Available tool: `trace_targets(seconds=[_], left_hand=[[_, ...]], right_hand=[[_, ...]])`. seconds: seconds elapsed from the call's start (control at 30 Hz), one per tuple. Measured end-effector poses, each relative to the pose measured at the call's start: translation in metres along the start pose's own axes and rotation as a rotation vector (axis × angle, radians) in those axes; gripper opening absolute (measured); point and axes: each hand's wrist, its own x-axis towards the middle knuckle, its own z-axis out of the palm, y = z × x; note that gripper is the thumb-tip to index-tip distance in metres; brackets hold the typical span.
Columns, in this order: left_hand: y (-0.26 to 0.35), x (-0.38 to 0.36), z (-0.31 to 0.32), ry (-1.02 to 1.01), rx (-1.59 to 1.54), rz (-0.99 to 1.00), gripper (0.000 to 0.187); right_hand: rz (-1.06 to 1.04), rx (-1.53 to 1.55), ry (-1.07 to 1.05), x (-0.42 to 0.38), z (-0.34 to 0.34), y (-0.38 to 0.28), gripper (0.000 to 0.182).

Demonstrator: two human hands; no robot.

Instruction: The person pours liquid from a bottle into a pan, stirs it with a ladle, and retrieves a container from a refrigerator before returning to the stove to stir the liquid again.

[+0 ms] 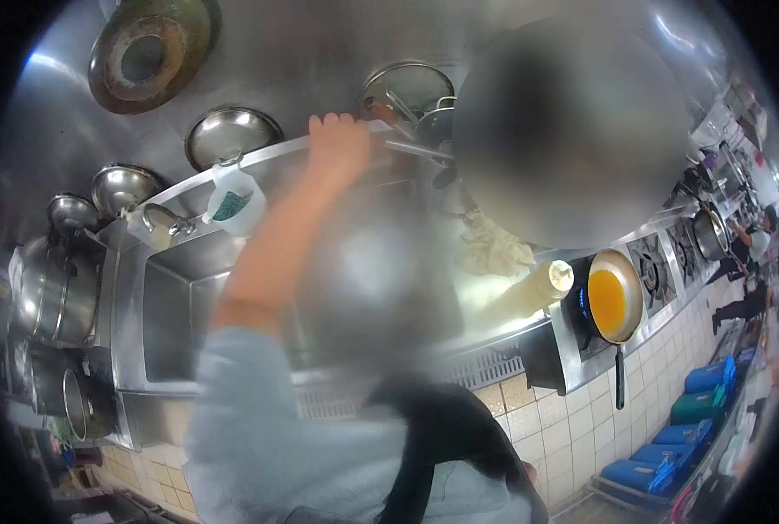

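Observation:
My left hand [339, 148] reaches out over the steel counter to its raised back ledge [285, 150]. Its fingers are curled closed at the ledge; what they hold, if anything, is hidden. Just right of it are a brownish-red handle [382, 111] and metal utensils [420, 150]. Low at my right side, a small patch of skin [530, 472] may be my right hand, its fingers hidden. On the stove at the right, a frying pan [634, 297] holds a flat yellow-orange layer [607, 301] that looks like egg. A pale squeeze bottle [538, 288] stands beside it.
A sink [167, 323] with a tap [180, 225] lies left, near a white container [254, 210] holding something green. A crumpled cloth [494, 249] lies on the counter. A big blurred round shape [573, 131] covers the upper right. A person [756, 240] stands far right.

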Motion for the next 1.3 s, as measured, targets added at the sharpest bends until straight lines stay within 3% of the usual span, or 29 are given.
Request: trace_targets(seconds=[0.03,0.1,0.27,0.33,0.37,0.43,0.53,0.6,0.67,0.73,0.77,0.8,0.83,0.87,0.9,0.93,0.97,1.0,1.07,1.1,1.17,1.23,1.27,1.3], left_hand=[[0.002,0.004,-0.006,-0.003,-0.007,0.009,0.044],[0.004,0.009,-0.037,-0.307,-0.102,0.007,0.043],[-0.011,0.000,-0.062,-0.245,-0.091,0.072,0.044],[-0.022,-0.009,-0.067,-0.217,-0.124,0.057,0.044],[-0.027,-0.020,-0.070,-0.174,-0.197,0.012,0.044],[-0.029,-0.045,-0.082,-0.135,-0.268,-0.025,0.045],[-0.030,-0.090,-0.090,-0.146,-0.416,-0.176,0.045],[-0.031,-0.119,-0.064,0.005,-0.777,-0.241,0.038],[-0.024,-0.143,-0.040,-0.159,-0.978,-0.286,0.027],[0.008,-0.167,-0.031,-0.338,-1.388,-0.413,0.018],[0.028,-0.179,-0.033,-0.339,-1.421,-0.282,0.014],[0.044,-0.187,-0.026,-0.401,-1.460,-0.242,0.011],[0.062,-0.197,-0.021,-0.501,-1.740,-0.233,0.012],[0.081,-0.205,-0.019,-0.596,-1.803,-0.258,0.014],[0.100,-0.212,-0.017,-0.729,-1.819,-0.266,0.016],[0.118,-0.215,-0.012,-0.841,-1.894,-0.107,0.017],[0.138,-0.218,-0.017,-0.911,-1.827,0.006,0.019],[0.157,-0.224,-0.007,-1.024,-1.886,0.093,0.020],[0.193,-0.231,-0.011,-1.274,-1.817,0.285,0.023],[0.214,-0.239,-0.018,-1.288,-1.811,0.292,0.023],[0.259,-0.255,-0.035,-1.296,-1.718,0.513,0.031],[0.295,-0.277,-0.049,-1.222,-1.733,0.733,0.041],[0.312,-0.284,-0.062,-1.171,-1.711,0.804,0.042],[0.327,-0.294,-0.071,-1.302,-1.591,0.749,0.039]], right_hand=[[-0.068,-0.008,-0.033,0.003,-0.001,0.009,0.016],[-0.081,-0.080,-0.023,0.026,-0.005,0.042,0.018],[-0.101,-0.195,0.025,0.091,-0.014,0.149,0.023],[-0.038,-0.116,-0.089,0.094,-0.018,0.166,0.030],[-0.035,-0.108,-0.085,0.085,-0.014,0.159,0.030],[-0.011,-0.386,-0.046,0.065,-0.007,0.139,0.025],[-0.005,-0.399,-0.064,0.052,-0.003,0.121,0.021],[-0.002,-0.375,-0.095,0.042,-0.002,0.108,0.018],[0.003,-0.313,-0.132,0.023,0.003,0.070,0.016],[0.010,-0.241,-0.164,0.005,0.017,0.022,0.013],[-0.167,-0.472,-0.240,0.038,0.013,0.043,0.014],[0.114,-0.059,-0.168,0.063,0.017,0.050,0.018],[-0.054,-0.187,-0.049,0.040,0.030,0.004,0.009],[-0.256,-0.390,-0.055,0.060,0.029,-0.003,0.010],[-0.387,-0.393,-0.005,0.029,0.039,-0.059,0.014],[-0.566,-0.358,0.031,0.007,0.047,-0.102,0.019],[-0.448,-0.357,-0.011,-0.033,0.053,-0.161,0.040],[-0.578,-0.362,-0.053,-0.057,0.053,-0.199,0.042],[-0.733,-0.020,-0.168,-0.109,0.062,-0.254,0.049],[-0.851,0.041,-0.243,-0.127,0.059,-0.271,0.054],[-1.054,0.159,-0.353,-0.138,0.054,-0.276,0.069],[-0.950,0.528,-0.442,-0.161,0.044,-0.288,0.066],[-0.897,0.598,-0.344,-0.150,0.033,-0.281,0.058],[-0.895,0.603,-0.215,-0.146,0.018,-0.268,0.047]])
